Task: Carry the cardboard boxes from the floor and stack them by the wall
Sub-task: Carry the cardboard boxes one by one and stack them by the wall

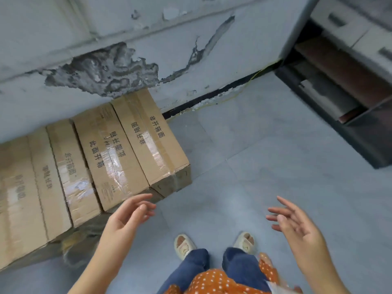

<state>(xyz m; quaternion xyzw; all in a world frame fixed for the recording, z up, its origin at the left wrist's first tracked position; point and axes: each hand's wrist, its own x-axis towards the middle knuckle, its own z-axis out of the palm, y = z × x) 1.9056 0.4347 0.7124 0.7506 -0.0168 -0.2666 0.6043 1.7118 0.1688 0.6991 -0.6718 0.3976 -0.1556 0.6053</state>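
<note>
Soft even daylight, faint shadows, wide-angle edge bending, perhaps slight motion blur

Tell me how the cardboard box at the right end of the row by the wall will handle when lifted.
The end box is long and narrow, so it probably needs both hands and may swing if gripped off-centre. Glossy tape runs along its top, likely slippery under fingers. Its edges look square and undented, suggesting it stays stiff; its weight cannot be judged.

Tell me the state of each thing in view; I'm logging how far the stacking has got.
Left hand: open, holding nothing, near the boxes.
Right hand: open, holding nothing, over bare floor.
Cardboard boxes: taped shut, lined up side by side against the wall.
Cabinet drawers: closed.
</note>
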